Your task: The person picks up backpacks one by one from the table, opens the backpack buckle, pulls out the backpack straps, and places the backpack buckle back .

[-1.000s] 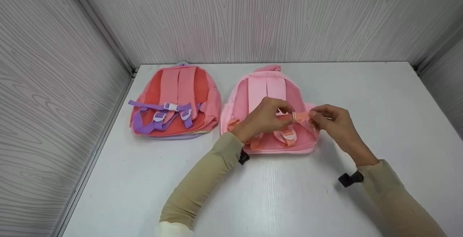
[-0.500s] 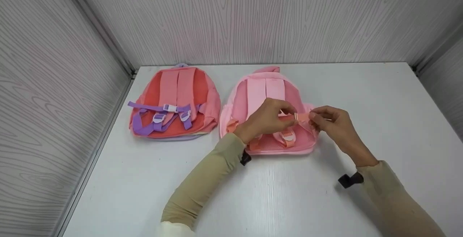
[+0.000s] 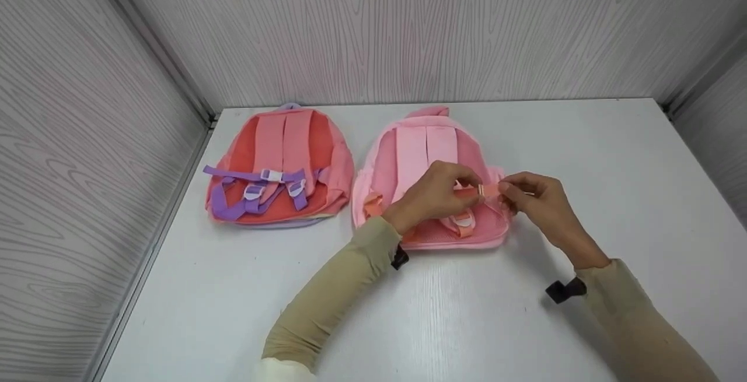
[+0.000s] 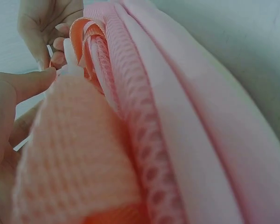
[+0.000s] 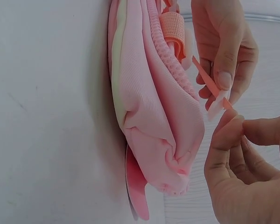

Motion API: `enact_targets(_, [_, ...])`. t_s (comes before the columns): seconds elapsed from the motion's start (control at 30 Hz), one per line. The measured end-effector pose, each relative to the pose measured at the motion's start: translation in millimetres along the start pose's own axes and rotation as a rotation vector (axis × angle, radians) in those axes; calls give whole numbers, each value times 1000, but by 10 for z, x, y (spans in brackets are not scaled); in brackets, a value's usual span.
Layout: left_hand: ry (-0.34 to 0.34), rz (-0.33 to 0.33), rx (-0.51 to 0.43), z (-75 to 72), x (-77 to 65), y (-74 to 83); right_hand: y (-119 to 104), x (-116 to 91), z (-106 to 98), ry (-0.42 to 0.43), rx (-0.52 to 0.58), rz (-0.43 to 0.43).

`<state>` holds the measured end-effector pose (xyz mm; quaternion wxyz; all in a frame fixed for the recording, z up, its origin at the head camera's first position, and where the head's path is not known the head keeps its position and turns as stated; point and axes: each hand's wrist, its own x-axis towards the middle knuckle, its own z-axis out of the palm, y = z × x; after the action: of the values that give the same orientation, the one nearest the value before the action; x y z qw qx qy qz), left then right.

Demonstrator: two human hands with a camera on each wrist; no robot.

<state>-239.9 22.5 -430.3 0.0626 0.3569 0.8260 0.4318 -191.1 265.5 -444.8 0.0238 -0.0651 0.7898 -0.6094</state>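
Note:
A pink backpack lies with its strap side up at the middle of the table, in the head view. Over its lower part, my left hand pinches an orange strap beside a small pale buckle. My right hand pinches the strap's other end between thumb and fingers, just right of the buckle. The strap stretches between both hands, raised off the mesh back panel. Below them rests a second white buckle with orange webbing. Part of the strap is hidden under my left fingers.
A coral backpack with purple straps and white buckles lies to the left, close beside the pink one. The white table meets grey wood-patterned walls at the back and sides.
My left hand has shifted slightly to the right along with the buckle, nearer my right hand. The right hand keeps its place and grip. The view has drifted a little.

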Motion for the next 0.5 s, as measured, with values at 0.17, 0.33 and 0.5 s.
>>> enact_targets(0.17, [-2, -27, -2, 42, 16, -9, 13, 9, -11, -13, 5, 24])
enact_targets(0.33, [2, -38, 13, 92, 33, -6, 20, 5, -16, -30, 44, 33])
enact_targets(0.5, [3, -61, 22, 124, 56, 9, 21, 13, -26, -31, 28, 29])
